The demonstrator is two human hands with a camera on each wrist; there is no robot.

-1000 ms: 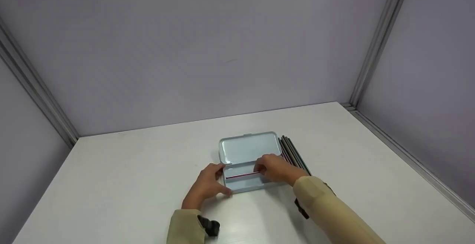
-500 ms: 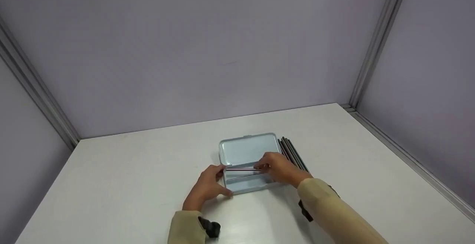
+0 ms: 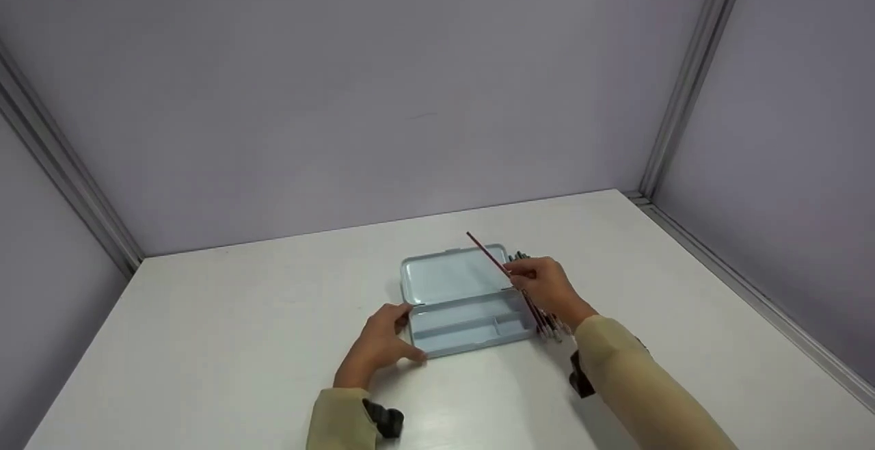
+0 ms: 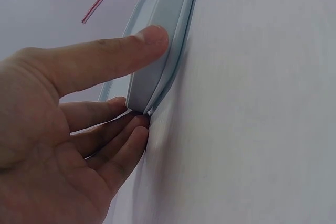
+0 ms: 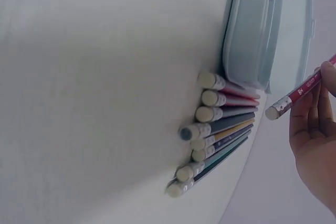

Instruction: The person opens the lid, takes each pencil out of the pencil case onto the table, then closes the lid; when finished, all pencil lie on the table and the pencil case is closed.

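Above the open pale-blue pencil case (image 3: 465,303), right hand (image 3: 547,286) pinches a thin red pencil (image 3: 487,252) w/ white eraser end; grip closed on its shaft. Left hand (image 3: 379,344) holds the case's left end, thumb on front wall, fingers curled under. Row of pencils (image 5: 215,129) lies just right of case on white tabletop (image 3: 205,340). Lilac walls w/ metal corner strips. Pencil tilted, long axis diagonal: far end up-left, eraser end toward the person.

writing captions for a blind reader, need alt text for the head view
A right hand holds a thin red pencil tilted above an open, empty pale blue metal pencil case on a white table. The left hand grips the case's left end, and a row of pencils lies beside its right edge.
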